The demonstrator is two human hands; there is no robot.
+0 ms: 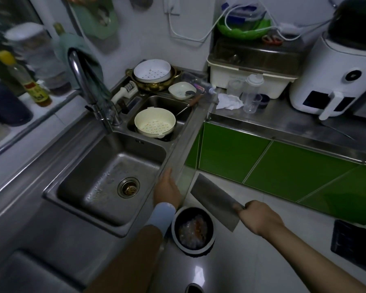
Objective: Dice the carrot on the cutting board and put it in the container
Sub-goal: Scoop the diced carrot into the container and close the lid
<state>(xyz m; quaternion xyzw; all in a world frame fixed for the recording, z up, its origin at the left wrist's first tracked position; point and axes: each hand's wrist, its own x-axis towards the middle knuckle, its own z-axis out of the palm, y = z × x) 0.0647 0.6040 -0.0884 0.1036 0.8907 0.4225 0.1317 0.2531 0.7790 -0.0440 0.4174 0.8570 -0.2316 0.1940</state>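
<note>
The steel tabletop (283, 117) runs along the wall above green cupboard doors (283, 166) and carries a white appliance (334, 77) and a covered dish rack (251, 68). To the left, the large sink (82, 187) stands bare and damp; the small basin behind it holds a cream colander (154, 122). On the floor below the sink's corner stands a round bin (174, 225) with scraps inside. The cleaver (213, 199) hangs in the air above and just right of the bin, blade flat-on to the camera. The right hand (260, 216) has its fingers wrapped firmly round the cleaver's handle. The left hand (167, 191) rests on the front rim of the sink; whether its fingers curl over the edge cannot be told. No carrot and no cutting board are in view, and no vessel can be identified with certainty as the container. Judgement: dicing is not under way at this moment; the person stands at the sink and bin with the knife in hand, either in preparation or clearing up, and the frame does not settle which. The next move calls for bringing the cleaver to the cutting board, blade kept low and away from the left hand.
</note>
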